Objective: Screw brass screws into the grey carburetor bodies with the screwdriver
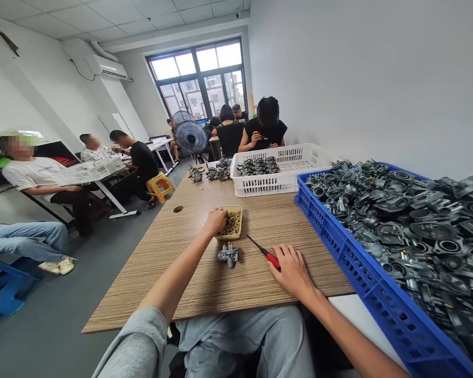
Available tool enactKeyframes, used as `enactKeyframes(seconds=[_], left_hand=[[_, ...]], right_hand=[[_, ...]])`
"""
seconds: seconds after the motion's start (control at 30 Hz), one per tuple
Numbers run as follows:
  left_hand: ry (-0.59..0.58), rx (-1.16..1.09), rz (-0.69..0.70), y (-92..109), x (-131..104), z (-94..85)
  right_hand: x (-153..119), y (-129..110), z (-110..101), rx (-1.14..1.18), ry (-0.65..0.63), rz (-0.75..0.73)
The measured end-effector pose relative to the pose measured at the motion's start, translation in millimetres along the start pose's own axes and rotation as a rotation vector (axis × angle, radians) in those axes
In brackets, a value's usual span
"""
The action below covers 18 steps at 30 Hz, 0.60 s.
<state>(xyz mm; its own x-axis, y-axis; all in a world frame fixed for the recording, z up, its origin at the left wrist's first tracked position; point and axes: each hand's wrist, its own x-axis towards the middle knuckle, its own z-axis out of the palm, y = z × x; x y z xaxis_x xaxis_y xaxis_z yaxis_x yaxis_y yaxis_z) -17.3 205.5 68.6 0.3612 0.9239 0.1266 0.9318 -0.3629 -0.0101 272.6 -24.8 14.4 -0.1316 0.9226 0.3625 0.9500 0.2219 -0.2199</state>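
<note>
We have the near edge of the tabletop point(197, 273) just before our lap point(248, 336); leftward, its wood gives open room past a round hole point(178, 209) to the slanting edge. The metal part point(230, 255) sits between our hands, just nearer than the yellowish tray point(241, 226). Our left hand point(216, 220) dips into brass pieces point(232, 224) there; we cannot tell whether its grip is together. Our right hand point(291, 266) has its grip clamped on the red-handled screwdriver point(273, 260). A loaded blue crate point(337, 241) hems the right; a white basket point(266, 186) blocks the far side.
</note>
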Motion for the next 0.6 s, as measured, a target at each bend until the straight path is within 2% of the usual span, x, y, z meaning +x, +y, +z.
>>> enactKeyframes(seconds=[0.6], left_hand=[[0.006, 0.023, 0.037, -1.2, -0.7, 1.2]], right_hand=[[0.0, 0.0, -1.1, 0.003, 0.010, -0.010]])
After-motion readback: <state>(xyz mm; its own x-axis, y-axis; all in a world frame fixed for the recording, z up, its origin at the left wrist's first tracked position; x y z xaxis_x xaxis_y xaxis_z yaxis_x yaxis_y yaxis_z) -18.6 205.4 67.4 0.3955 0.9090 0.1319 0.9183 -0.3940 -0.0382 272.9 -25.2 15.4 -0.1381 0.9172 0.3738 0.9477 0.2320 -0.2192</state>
